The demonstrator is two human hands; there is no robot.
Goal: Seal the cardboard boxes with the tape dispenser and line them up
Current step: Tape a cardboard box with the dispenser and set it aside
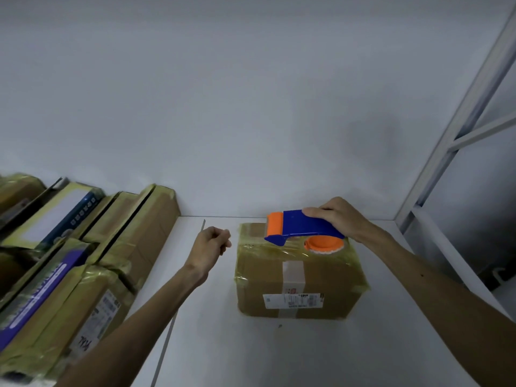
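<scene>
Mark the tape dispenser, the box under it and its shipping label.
tape dispenser [304, 226], head view, blue body.
cardboard box [329, 275], head view, bare brown cardboard right of centre.
shipping label [293, 300], head view, its white middle.

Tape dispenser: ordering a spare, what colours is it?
Blue tape dispenser with orange parts, in the head view.

tape dispenser [304, 227]: blue body, orange roller and hub
cardboard box [298, 277]: brown, yellowish tape, white label
bench [212, 331]: white
stacked boxes [69, 261]: brown, blue-and-white printed panels
</scene>
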